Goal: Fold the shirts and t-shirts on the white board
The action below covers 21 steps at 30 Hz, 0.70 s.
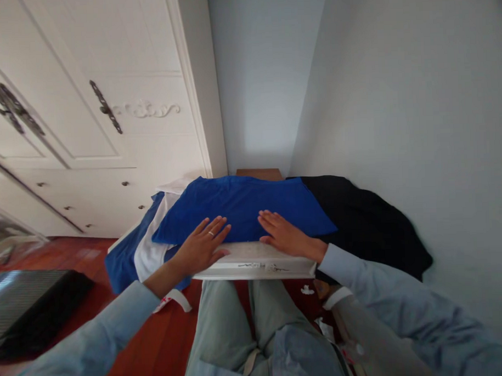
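A blue cloth garment [243,202] lies spread out and flat across a white table [257,259], its near edge close to the table's front edge. My left hand [203,244] rests palm down at the garment's near left part, fingers stretched out, a ring on one finger. Opposite it, my right hand [283,233] lies palm down near the garment's right part, fingers extended. Neither hand grips anything. Under the blue garment's right side a black cloth [371,227] hangs over the table end. To the left, a white cloth [150,252] and another blue cloth [122,264] drape down.
A white wardrobe [147,60] with dark handles stands at the back left. Grey walls meet behind the table, where a brown box [259,173] shows. A black-wrapped item [37,310] sits on the red wooden floor [137,356]. Small scraps lie below the table.
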Tool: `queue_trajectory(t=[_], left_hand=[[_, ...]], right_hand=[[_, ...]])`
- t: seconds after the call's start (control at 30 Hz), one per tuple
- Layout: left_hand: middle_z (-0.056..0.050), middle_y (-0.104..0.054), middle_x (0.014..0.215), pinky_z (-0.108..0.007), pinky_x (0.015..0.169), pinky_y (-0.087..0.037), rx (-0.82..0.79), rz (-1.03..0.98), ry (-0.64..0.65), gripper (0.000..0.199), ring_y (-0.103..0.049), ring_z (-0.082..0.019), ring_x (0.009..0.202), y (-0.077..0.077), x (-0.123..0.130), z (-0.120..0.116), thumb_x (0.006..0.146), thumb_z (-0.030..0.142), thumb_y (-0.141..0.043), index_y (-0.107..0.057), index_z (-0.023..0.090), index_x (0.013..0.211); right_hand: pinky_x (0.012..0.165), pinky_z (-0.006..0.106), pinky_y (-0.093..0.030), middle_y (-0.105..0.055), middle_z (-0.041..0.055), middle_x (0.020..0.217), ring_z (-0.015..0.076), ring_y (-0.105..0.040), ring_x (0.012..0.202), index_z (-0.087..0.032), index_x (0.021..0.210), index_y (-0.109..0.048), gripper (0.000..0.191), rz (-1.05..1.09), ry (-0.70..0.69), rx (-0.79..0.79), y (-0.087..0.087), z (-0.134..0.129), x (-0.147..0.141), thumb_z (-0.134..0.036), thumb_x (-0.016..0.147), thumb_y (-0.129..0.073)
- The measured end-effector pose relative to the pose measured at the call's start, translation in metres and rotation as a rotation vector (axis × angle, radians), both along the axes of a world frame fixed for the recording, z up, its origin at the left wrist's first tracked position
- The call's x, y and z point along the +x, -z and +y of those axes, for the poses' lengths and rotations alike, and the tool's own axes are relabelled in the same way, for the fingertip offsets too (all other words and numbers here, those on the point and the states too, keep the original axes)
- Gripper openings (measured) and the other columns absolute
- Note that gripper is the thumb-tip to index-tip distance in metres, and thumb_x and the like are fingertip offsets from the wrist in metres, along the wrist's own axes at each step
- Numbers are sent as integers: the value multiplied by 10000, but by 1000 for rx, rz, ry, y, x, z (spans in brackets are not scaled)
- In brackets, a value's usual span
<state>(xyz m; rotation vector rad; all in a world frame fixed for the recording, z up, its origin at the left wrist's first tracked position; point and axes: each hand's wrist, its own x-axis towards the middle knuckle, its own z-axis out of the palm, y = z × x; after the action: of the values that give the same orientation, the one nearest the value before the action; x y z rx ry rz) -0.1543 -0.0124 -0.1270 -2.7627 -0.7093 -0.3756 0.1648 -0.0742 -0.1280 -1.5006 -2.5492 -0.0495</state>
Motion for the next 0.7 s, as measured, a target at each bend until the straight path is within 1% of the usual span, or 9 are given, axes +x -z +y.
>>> queue_trajectory(t=[0.07,0.1,0.13,0.2,0.3,0.47,0.53,0.6,0.7], left_hand=[[-178,-432,1595,-483,1229,-294,-56,-28,-3,663,-339,-291,1516,12,30,2,1030,559,-386,-441,133,1535],[-187,-451,1579,-478,1216,-321,-78,-53,-27,664,-368,-291,1502,19,38,4,1031,558,-383,-455,120,1524],[-191,-473,1562,-482,1205,-342,-93,-80,-56,656,-398,-292,1485,26,42,6,1033,556,-376,-474,118,1512],[-176,-506,1540,-508,1196,-355,-94,-126,-106,629,-446,-292,1456,38,37,10,1040,552,-350,-505,146,1496],[-155,-502,1544,-527,1192,-356,-32,-151,-137,648,-455,-296,1449,52,10,14,1041,570,-304,-492,164,1510],[-205,-468,1555,-552,1134,-423,57,-197,-118,717,-487,-346,1417,61,-25,6,1027,588,-269,-497,99,1499],[-221,-477,1545,-574,1115,-438,55,-222,-130,697,-502,-367,1401,63,-35,3,1022,558,-290,-499,91,1497],[-203,-527,1512,-580,1100,-455,33,-240,-140,647,-529,-367,1377,67,-45,5,1010,514,-326,-513,125,1491],[-160,-629,1423,-544,1060,-505,-28,-221,-140,569,-597,-348,1311,70,-59,16,977,466,-384,-590,185,1427]], right_hand=[[1252,536,-267,-311,240,1631,316,-238,1552,-43,1571,-346,743,18,-126,-15,5,5,-41,-563,1041,-387],[1253,529,-269,-317,248,1627,317,-244,1550,-32,1569,-341,760,23,-136,-27,8,7,-55,-568,1034,-409],[1255,524,-265,-321,248,1625,315,-253,1548,-28,1570,-336,768,25,-137,-40,12,8,-62,-569,1032,-417],[1260,510,-256,-319,242,1628,311,-266,1544,-24,1574,-325,791,19,-119,-78,16,7,-59,-591,1028,-409],[1269,493,-228,-280,231,1646,307,-238,1552,-26,1585,-302,837,-4,-75,-153,16,-3,-22,-642,1021,-362],[1270,522,-206,-232,245,1657,338,-203,1557,-29,1594,-290,869,-25,170,-242,7,-34,70,-676,1014,-315],[1275,531,-187,-222,236,1662,336,-183,1561,-38,1596,-291,868,-14,237,-272,4,-47,104,-681,1013,-298],[1278,525,-191,-227,231,1661,327,-180,1562,-35,1597,-288,878,18,270,-316,-1,-59,131,-688,1008,-301],[1276,502,-219,-274,209,1651,307,-223,1552,-54,1591,-317,843,68,302,-375,-13,-71,155,-671,1017,-304]])
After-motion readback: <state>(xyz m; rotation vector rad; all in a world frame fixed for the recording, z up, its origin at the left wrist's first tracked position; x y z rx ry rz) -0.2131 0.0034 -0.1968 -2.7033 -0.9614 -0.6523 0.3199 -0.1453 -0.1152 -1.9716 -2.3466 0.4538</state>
